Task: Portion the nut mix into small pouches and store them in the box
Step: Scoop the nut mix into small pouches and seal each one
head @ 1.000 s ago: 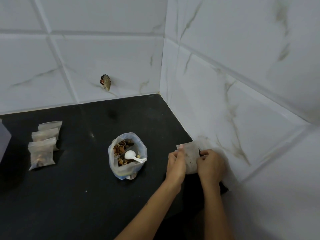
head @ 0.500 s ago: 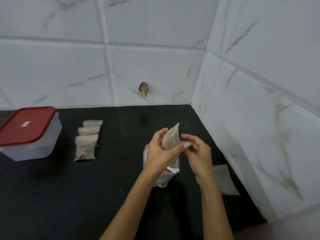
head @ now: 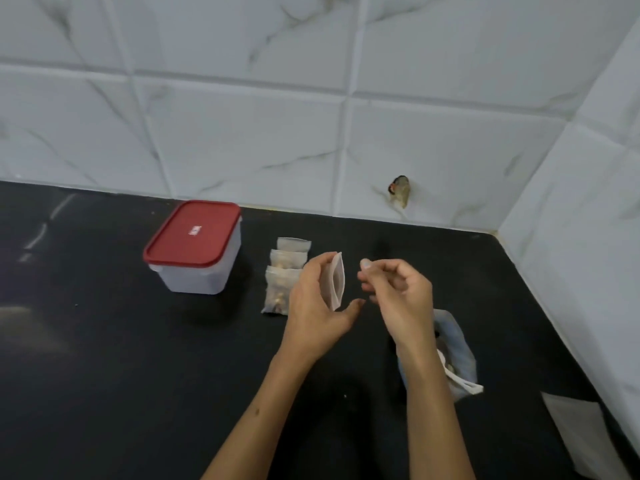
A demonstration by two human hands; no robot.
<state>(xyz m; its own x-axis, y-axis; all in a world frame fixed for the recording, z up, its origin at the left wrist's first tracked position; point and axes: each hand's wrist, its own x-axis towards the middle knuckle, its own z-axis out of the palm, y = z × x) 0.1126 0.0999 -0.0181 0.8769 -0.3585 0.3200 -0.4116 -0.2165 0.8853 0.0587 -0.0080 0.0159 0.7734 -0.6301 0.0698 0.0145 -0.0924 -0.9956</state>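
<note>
White marble-look tiles back a black counter. Mid-frame, the left hand grips an empty pouch upright — the right hand, fingers curled, holds nothing. Left of centre, a red-lidded box stands closed.

box left, filled pouches beside

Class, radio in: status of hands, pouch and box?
Left hand holds empty pouch. Right hand curled, empty. Box lidded; nothing in the way.
</note>
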